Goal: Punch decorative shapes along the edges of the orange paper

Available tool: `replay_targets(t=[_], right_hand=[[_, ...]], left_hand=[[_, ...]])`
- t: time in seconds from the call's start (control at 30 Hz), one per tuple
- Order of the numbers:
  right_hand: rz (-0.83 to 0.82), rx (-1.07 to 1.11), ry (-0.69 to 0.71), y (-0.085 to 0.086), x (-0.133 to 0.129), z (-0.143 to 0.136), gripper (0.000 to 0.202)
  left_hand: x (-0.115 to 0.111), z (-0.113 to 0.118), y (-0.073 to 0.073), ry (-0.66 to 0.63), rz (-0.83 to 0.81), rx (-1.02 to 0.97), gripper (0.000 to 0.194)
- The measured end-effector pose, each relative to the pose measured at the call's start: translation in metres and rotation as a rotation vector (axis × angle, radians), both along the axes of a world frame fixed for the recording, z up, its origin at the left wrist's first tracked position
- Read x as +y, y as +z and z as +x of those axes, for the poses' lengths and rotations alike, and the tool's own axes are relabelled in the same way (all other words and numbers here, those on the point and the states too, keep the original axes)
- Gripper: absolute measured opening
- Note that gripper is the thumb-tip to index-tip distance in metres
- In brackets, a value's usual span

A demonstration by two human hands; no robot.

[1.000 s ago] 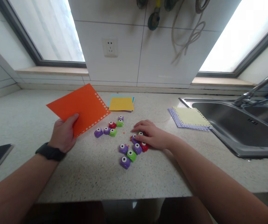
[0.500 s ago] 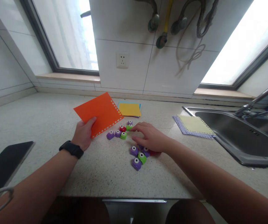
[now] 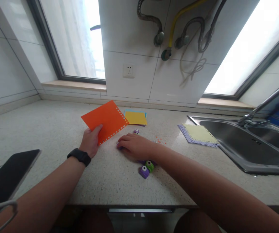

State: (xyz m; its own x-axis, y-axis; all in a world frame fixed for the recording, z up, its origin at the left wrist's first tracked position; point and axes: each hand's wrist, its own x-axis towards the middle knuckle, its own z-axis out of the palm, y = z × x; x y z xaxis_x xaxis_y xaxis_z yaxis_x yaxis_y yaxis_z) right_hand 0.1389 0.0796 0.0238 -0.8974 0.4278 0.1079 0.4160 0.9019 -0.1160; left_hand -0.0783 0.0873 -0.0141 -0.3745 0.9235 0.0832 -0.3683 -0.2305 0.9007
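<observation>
An orange sheet (image 3: 105,121) with small holes punched along two edges is held up by my left hand (image 3: 90,140), thumb on top. My right hand (image 3: 134,145) is curled over the group of small craft punches, its fingertips on a purple punch (image 3: 120,147) at the group's left end. The hand hides most of the other punches. Nearer the front edge, a green punch (image 3: 149,166) and a purple punch (image 3: 144,171) touch each other. Small orange paper bits (image 3: 160,139) lie right of the hand.
Behind the punches lies a stack of yellow and blue sheets (image 3: 135,118). Pale yellow and purple punched sheets (image 3: 200,133) rest beside the steel sink (image 3: 241,145) at right. A black tablet-like object (image 3: 10,174) lies at left.
My right hand has moved left across the punches onto the leftmost purple one, uncovering the orange bits. The camera view has shifted slightly. My left hand still holds the orange sheet.
</observation>
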Motion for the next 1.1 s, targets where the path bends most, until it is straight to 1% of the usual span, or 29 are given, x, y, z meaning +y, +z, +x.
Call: replay_targets(t=[0.07,0.27,0.43,0.5,0.67,0.8,0.97,1.03,1.1], right_hand=[[-0.002,0.001,-0.026,0.002,0.001,0.010,0.027],[0.010,-0.018,-0.129,0.008,0.010,0.042,0.031],[0.037,-0.017,-0.238,0.010,0.021,0.058,0.026],[0.039,-0.014,-0.275,0.009,0.024,0.061,0.026],[0.048,0.007,-0.350,0.003,0.026,0.062,0.035],[0.031,0.007,-0.341,0.003,0.025,0.058,0.023],[-0.034,0.040,-0.282,0.010,0.023,0.056,0.012],[-0.061,0.084,-0.293,0.012,0.022,0.059,0.015],[-0.137,0.226,-0.357,0.013,0.020,0.065,0.022]], left_hand=[[0.000,0.000,0.000,-0.011,-0.004,-0.012,0.020],[-0.002,0.002,0.002,-0.010,-0.030,-0.020,0.016],[-0.001,0.001,0.000,-0.004,-0.022,-0.012,0.016],[0.001,0.000,-0.002,0.001,-0.018,-0.008,0.016],[0.001,-0.001,-0.005,-0.013,-0.019,0.005,0.019],[0.001,0.000,-0.006,-0.018,-0.011,0.022,0.021],[0.002,-0.001,-0.009,-0.039,-0.015,0.059,0.023],[0.002,-0.002,-0.010,-0.061,-0.024,0.083,0.025],[0.000,-0.002,-0.011,-0.083,-0.028,0.114,0.027]])
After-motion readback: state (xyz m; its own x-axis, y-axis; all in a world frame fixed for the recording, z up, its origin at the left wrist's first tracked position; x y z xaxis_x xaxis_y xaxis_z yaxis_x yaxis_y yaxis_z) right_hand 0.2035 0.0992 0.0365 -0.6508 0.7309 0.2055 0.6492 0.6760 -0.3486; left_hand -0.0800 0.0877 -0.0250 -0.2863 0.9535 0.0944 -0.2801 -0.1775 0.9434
